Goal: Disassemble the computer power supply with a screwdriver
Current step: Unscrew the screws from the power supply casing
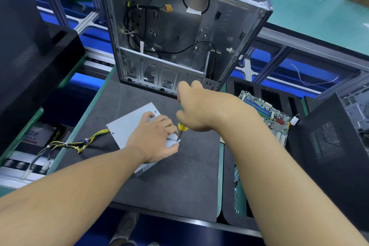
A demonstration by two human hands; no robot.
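Note:
A grey metal power supply (127,124) lies flat on the dark mat (173,181), with a bundle of yellow and black cables (79,145) trailing off its left side. My left hand (155,140) rests on top of the box, fingers curled over its near right corner. My right hand (197,108) grips a screwdriver (182,129) with a yellow and green handle, held steeply. Its tip sits on a screw at the box's right corner, just beside my left fingertips.
An emptied computer case (179,32) stands open at the back of the mat. A green motherboard (267,114) lies to the right. Black case panels (329,146) lean at the right and left (30,62). Blue bins sit beyond the bench.

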